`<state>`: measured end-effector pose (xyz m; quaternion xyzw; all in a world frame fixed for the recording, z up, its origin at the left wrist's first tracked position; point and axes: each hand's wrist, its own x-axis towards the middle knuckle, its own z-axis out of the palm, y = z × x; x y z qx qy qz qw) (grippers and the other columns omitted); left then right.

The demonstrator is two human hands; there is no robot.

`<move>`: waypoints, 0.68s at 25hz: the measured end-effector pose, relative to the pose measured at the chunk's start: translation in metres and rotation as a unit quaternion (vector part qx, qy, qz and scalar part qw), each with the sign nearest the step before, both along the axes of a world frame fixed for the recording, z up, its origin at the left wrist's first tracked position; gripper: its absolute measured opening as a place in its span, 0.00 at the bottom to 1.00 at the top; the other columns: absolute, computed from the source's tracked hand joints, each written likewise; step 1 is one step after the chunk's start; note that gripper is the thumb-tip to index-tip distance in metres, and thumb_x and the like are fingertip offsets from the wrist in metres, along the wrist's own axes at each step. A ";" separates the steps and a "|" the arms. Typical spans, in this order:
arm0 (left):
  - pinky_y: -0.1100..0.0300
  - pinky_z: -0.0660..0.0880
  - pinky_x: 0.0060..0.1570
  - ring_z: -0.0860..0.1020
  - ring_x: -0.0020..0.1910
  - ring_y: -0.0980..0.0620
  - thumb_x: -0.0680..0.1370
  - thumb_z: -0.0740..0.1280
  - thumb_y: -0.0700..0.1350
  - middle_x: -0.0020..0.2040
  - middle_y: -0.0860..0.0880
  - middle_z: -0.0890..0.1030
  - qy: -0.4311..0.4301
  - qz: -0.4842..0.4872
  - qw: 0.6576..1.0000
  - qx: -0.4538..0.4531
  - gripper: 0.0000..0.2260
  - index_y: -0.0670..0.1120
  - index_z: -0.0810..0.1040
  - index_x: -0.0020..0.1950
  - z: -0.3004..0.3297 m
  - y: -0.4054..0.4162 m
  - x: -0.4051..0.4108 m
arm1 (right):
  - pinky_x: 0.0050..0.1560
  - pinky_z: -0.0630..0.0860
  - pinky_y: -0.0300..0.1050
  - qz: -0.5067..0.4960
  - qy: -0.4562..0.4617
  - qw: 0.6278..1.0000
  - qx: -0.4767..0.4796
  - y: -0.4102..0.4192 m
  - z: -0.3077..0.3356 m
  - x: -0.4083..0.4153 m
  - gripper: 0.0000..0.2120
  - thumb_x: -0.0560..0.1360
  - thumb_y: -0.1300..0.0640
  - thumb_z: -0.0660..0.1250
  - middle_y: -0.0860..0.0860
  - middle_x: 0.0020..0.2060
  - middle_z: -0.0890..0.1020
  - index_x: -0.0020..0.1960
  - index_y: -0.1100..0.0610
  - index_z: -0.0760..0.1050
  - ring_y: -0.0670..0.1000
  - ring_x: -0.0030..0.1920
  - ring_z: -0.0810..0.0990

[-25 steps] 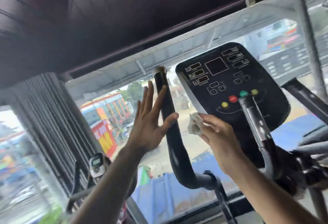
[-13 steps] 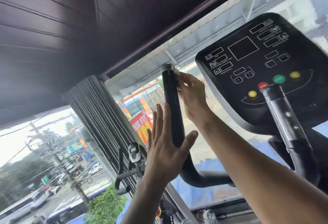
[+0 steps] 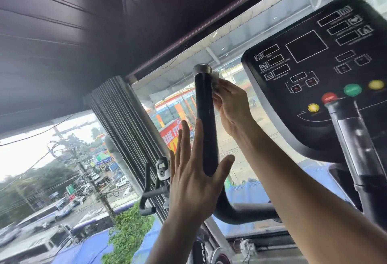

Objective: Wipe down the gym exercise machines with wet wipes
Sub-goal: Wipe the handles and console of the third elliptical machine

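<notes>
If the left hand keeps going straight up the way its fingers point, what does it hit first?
Probably nothing soon: the left hand points up alongside the handlebar, thumb on its other side. It would slide along the bar toward the metal cap; depth is unclear.

ceiling (image 3: 62, 33) — dark panelled | window (image 3: 240, 142) — daylight, street below | folded shutter (image 3: 125, 127) — grey, left of glass

- The left hand (image 3: 192, 182) is bare, with no glove, ring or watch to see.
- The left forearm (image 3: 167, 240) is bare to the lower edge of the picture; no sleeve shows.
- The right hand (image 3: 232, 106) is bare too, its fingers (image 3: 222, 94) without rings.
- The right forearm (image 3: 303, 196) is uncovered, with no sleeve or band.
</notes>
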<state>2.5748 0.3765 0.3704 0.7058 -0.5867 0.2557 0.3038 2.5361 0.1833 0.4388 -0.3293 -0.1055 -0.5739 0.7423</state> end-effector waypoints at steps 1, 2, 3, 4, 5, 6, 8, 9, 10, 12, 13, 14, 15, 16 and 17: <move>0.41 0.51 0.82 0.37 0.82 0.61 0.75 0.50 0.78 0.83 0.65 0.36 0.003 -0.003 1.000 -0.008 0.38 0.70 0.38 0.81 -0.002 0.001 0.000 | 0.51 0.82 0.44 0.040 0.002 0.999 -0.011 0.001 -0.007 0.001 0.10 0.79 0.70 0.66 0.61 0.48 0.81 0.59 0.70 0.77 0.56 0.49 0.81; 0.41 0.52 0.82 0.38 0.83 0.61 0.76 0.50 0.77 0.83 0.65 0.37 0.006 -0.009 1.000 -0.015 0.37 0.70 0.40 0.82 -0.005 0.002 -0.001 | 0.51 0.82 0.44 0.081 0.004 0.996 -0.027 0.003 -0.018 0.000 0.11 0.79 0.69 0.65 0.62 0.51 0.78 0.61 0.69 0.76 0.57 0.51 0.79; 0.42 0.52 0.82 0.39 0.83 0.62 0.76 0.51 0.77 0.83 0.65 0.38 0.013 -0.016 1.000 -0.023 0.37 0.70 0.41 0.82 -0.008 0.004 -0.001 | 0.51 0.82 0.44 0.115 0.007 0.992 -0.043 0.003 -0.029 -0.001 0.12 0.79 0.69 0.65 0.63 0.53 0.77 0.62 0.69 0.75 0.58 0.53 0.78; 0.42 0.52 0.82 0.40 0.83 0.62 0.76 0.52 0.76 0.83 0.65 0.38 0.026 -0.024 0.999 -0.028 0.37 0.71 0.42 0.82 -0.013 0.005 -0.003 | 0.51 0.82 0.45 0.134 0.007 0.990 -0.053 0.001 -0.036 -0.002 0.12 0.79 0.68 0.65 0.64 0.54 0.78 0.62 0.68 0.75 0.57 0.52 0.79; 0.41 0.53 0.81 0.40 0.83 0.62 0.76 0.53 0.76 0.83 0.66 0.38 0.046 -0.033 0.998 -0.034 0.37 0.71 0.43 0.82 -0.016 0.006 -0.005 | 0.51 0.82 0.45 0.143 0.005 0.988 -0.057 -0.001 -0.037 -0.002 0.11 0.79 0.68 0.65 0.62 0.52 0.79 0.61 0.67 0.76 0.56 0.51 0.81; 0.40 0.53 0.81 0.41 0.83 0.61 0.76 0.53 0.76 0.83 0.66 0.38 0.066 -0.037 0.996 -0.038 0.37 0.72 0.43 0.81 -0.019 0.007 -0.006 | 0.50 0.82 0.45 0.148 0.000 0.987 -0.057 -0.002 -0.032 -0.001 0.10 0.79 0.68 0.65 0.61 0.51 0.80 0.60 0.66 0.76 0.55 0.49 0.81; 0.37 0.56 0.80 0.43 0.84 0.59 0.75 0.55 0.76 0.83 0.66 0.38 0.079 -0.037 0.995 -0.045 0.36 0.73 0.46 0.81 -0.022 0.006 -0.006 | 0.48 0.80 0.45 0.147 0.002 0.988 -0.039 -0.006 -0.012 0.007 0.12 0.79 0.67 0.64 0.59 0.50 0.79 0.62 0.65 0.76 0.55 0.47 0.79; 0.36 0.57 0.79 0.43 0.84 0.58 0.76 0.56 0.75 0.83 0.65 0.39 0.078 -0.039 0.995 -0.049 0.36 0.72 0.47 0.81 -0.023 0.006 -0.006 | 0.46 0.79 0.45 0.154 0.009 0.987 -0.033 -0.006 -0.004 0.010 0.15 0.79 0.65 0.64 0.60 0.51 0.78 0.65 0.66 0.74 0.55 0.47 0.79; 0.36 0.58 0.79 0.43 0.84 0.57 0.76 0.57 0.74 0.84 0.64 0.40 0.076 -0.041 0.995 -0.054 0.36 0.72 0.48 0.82 -0.023 0.005 -0.005 | 0.44 0.79 0.45 0.162 0.018 0.986 -0.025 -0.005 0.001 0.013 0.19 0.78 0.63 0.64 0.60 0.52 0.78 0.68 0.66 0.72 0.55 0.46 0.79; 0.35 0.59 0.78 0.45 0.84 0.55 0.77 0.57 0.74 0.84 0.64 0.39 0.074 -0.038 0.995 -0.056 0.35 0.72 0.47 0.81 -0.024 0.005 -0.005 | 0.41 0.78 0.43 0.160 0.028 0.986 -0.018 0.000 -0.002 0.017 0.19 0.78 0.61 0.63 0.58 0.50 0.80 0.68 0.66 0.73 0.54 0.45 0.80; 0.35 0.59 0.78 0.45 0.85 0.55 0.77 0.57 0.74 0.84 0.65 0.39 0.076 -0.036 0.995 -0.058 0.35 0.73 0.47 0.81 -0.025 0.006 -0.006 | 0.42 0.79 0.42 0.171 0.027 0.985 -0.025 0.001 -0.009 0.017 0.18 0.80 0.60 0.63 0.57 0.50 0.82 0.68 0.66 0.74 0.53 0.46 0.81; 0.36 0.59 0.78 0.45 0.84 0.55 0.76 0.57 0.74 0.84 0.65 0.39 0.080 -0.035 0.994 -0.059 0.35 0.74 0.47 0.81 -0.024 0.006 -0.006 | 0.44 0.80 0.42 0.181 0.022 0.983 -0.025 0.005 -0.017 0.017 0.18 0.81 0.60 0.62 0.58 0.52 0.83 0.68 0.67 0.74 0.53 0.49 0.83; 0.36 0.59 0.79 0.45 0.84 0.56 0.76 0.56 0.75 0.83 0.66 0.39 0.087 -0.036 0.994 -0.057 0.35 0.74 0.47 0.80 -0.024 0.006 -0.006 | 0.46 0.81 0.43 0.193 0.016 0.981 -0.022 0.009 -0.026 0.015 0.18 0.82 0.60 0.61 0.58 0.55 0.83 0.69 0.66 0.74 0.53 0.52 0.83; 0.36 0.59 0.79 0.45 0.84 0.58 0.76 0.56 0.75 0.83 0.67 0.39 0.093 -0.039 0.993 -0.054 0.34 0.75 0.47 0.80 -0.024 0.006 -0.006 | 0.48 0.81 0.43 0.199 0.006 0.980 -0.020 0.011 -0.030 0.015 0.17 0.83 0.60 0.61 0.58 0.56 0.84 0.69 0.66 0.74 0.53 0.53 0.84; 0.36 0.59 0.79 0.44 0.84 0.58 0.76 0.56 0.75 0.83 0.67 0.39 0.096 -0.042 0.993 -0.054 0.34 0.75 0.47 0.80 -0.024 0.005 -0.005 | 0.49 0.82 0.44 0.197 -0.001 0.980 -0.008 0.014 -0.027 0.014 0.16 0.83 0.60 0.62 0.58 0.54 0.84 0.67 0.66 0.75 0.53 0.53 0.84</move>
